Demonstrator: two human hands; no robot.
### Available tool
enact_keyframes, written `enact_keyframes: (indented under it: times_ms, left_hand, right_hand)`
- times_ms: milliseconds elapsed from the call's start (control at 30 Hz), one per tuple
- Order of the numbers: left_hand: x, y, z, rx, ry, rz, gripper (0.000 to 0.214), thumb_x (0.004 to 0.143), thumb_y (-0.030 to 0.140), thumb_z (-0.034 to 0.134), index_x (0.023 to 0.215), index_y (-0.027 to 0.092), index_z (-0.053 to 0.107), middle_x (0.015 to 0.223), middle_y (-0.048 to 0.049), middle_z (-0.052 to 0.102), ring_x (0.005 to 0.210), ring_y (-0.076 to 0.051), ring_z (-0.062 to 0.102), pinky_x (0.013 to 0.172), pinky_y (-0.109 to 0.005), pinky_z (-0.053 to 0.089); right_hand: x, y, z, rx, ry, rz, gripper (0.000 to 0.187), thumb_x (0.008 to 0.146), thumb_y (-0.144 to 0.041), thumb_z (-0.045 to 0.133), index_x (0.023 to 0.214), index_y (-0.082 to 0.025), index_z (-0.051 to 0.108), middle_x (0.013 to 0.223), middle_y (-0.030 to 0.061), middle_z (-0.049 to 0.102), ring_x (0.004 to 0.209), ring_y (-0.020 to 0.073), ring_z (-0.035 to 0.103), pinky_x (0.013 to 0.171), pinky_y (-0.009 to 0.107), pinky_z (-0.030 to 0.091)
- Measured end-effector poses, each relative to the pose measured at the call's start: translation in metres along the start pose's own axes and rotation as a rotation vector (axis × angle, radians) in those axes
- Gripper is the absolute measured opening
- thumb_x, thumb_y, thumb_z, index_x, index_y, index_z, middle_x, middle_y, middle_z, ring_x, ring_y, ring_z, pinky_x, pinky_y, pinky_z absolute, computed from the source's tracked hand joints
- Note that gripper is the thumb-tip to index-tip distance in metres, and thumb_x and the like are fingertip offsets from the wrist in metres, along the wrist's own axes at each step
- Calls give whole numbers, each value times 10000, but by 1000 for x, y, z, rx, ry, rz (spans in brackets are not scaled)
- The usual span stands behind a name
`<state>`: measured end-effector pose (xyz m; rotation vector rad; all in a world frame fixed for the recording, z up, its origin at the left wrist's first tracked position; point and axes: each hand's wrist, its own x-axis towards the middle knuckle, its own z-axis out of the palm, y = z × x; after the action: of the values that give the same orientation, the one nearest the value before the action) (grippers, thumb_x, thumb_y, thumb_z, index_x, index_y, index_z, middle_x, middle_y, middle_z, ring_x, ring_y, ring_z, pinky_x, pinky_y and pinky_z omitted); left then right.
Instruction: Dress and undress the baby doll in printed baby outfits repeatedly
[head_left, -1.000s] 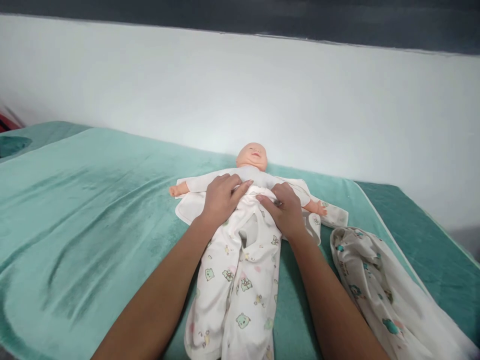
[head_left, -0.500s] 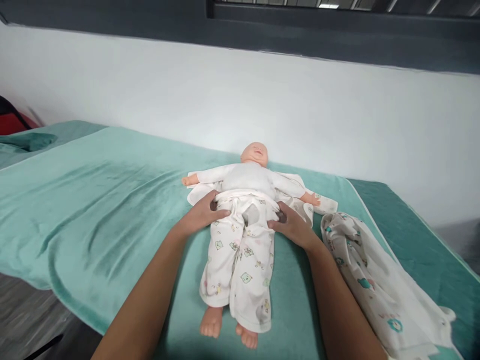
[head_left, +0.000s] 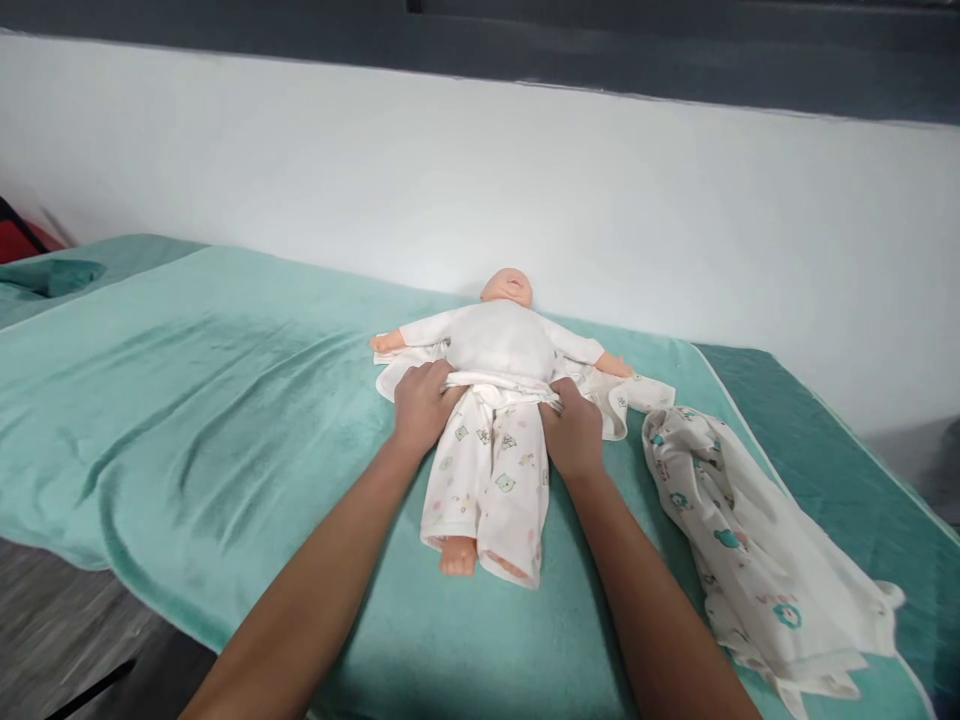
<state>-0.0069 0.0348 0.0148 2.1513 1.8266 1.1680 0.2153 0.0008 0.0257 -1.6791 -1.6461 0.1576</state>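
A baby doll (head_left: 501, 338) in a white long-sleeved top lies on its back, head toward the wall and arms spread. White printed baby pants (head_left: 491, 470) cover its legs up to the hips. My left hand (head_left: 426, 405) is closed on the waistband at the doll's hip on the left of the view. On the opposite side my right hand (head_left: 574, 422) grips the same waistband. One foot shows below a pant cuff; the other is mostly hidden inside its leg. Beneath the doll, a printed baby jacket (head_left: 611, 405) is spread out.
A white printed garment (head_left: 757, 560) lies crumpled to the right of the doll. A light green blanket (head_left: 225, 420) covers the bed, with a darker green cover (head_left: 840, 470) at the right. Behind the bed rises a white wall (head_left: 465, 170).
My hands have closed on the waistband, and the pants sit higher on the doll. The doll's legs have lifted or shifted toward the wall, and one foot has slipped into its cuff.
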Motion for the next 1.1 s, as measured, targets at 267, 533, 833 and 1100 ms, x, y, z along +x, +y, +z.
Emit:
enact_keyframes:
  times_ms: [267, 533, 833, 1100]
  left_hand:
    - [-11, -2, -14, -445, -247, -68, 282, 855, 460, 588, 973, 206, 553, 989, -21, 590, 934, -195, 554, 807, -306, 440]
    - [-35, -4, -19, -237, -158, 147, 305, 839, 435, 624, 718, 216, 450, 782, -13, 515, 823, -199, 489, 752, -332, 371]
    - [-42, -1, -20, -200, -103, 65, 350, 895, 418, 500, 646, 222, 350, 607, 31, 398, 619, -153, 405, 614, -303, 253]
    - [-75, 5, -36, -430, -191, -14, 371, 848, 508, 632, 1036, 208, 520, 1014, -24, 569, 947, -196, 554, 829, -322, 447]
  right_hand:
    - [-3, 9, -25, 344, -402, 82, 344, 788, -513, 671, 928, -229, 539, 843, -27, 563, 783, 181, 508, 694, 286, 404]
    - [-35, -16, -32, 44, -363, 39, 406, 765, -566, 700, 738, -229, 474, 682, -26, 516, 670, 173, 469, 627, 284, 297]
    - [-56, -18, -12, 189, -146, 136, 99, 828, -322, 515, 827, -249, 448, 711, -27, 549, 699, 190, 523, 667, 304, 354]
    - [-72, -11, -29, 555, -438, 122, 640, 741, -545, 749, 1206, -220, 455, 1263, 91, 575, 1163, 255, 555, 958, 385, 474]
